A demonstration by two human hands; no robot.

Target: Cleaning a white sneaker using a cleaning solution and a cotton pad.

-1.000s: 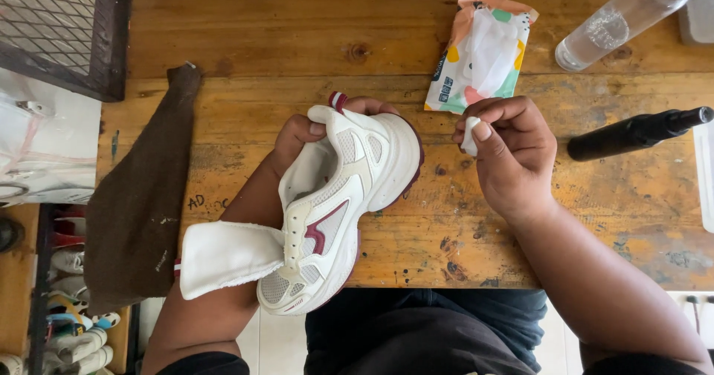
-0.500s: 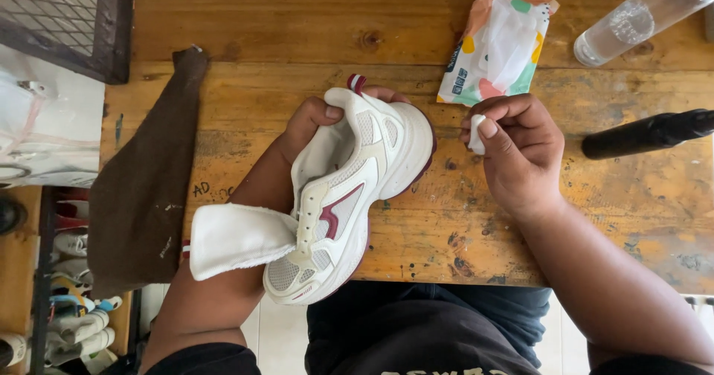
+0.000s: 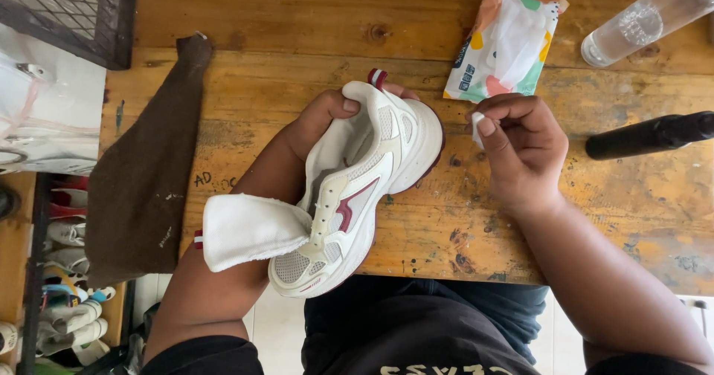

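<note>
My left hand (image 3: pixel 320 122) grips a white sneaker (image 3: pixel 357 189) with dark red trim by its heel collar, thumb on the rim and fingers behind the heel. The shoe lies on its side over the table's near edge, its white tongue (image 3: pixel 249 230) pulled out and folded toward my left forearm. My right hand (image 3: pixel 520 148) is to the right of the heel, a short gap away, and pinches a small white wad (image 3: pixel 477 126) between thumb and fingers.
On the worn wooden table (image 3: pixel 297 33) lie a brown cloth (image 3: pixel 149 167) at left, a colourful wipes pack (image 3: pixel 509 40) beyond my right hand, a clear bottle (image 3: pixel 639 22) at far right and a black cylinder (image 3: pixel 647 135). A metal mesh rack (image 3: pixel 67 11) and shoes (image 3: pixel 67 286) are at left.
The view has drifted, so everything sits slightly higher and to the right. My right hand has curled the white wad closer into its fingers; the left hand keeps its hold on the shoe.
</note>
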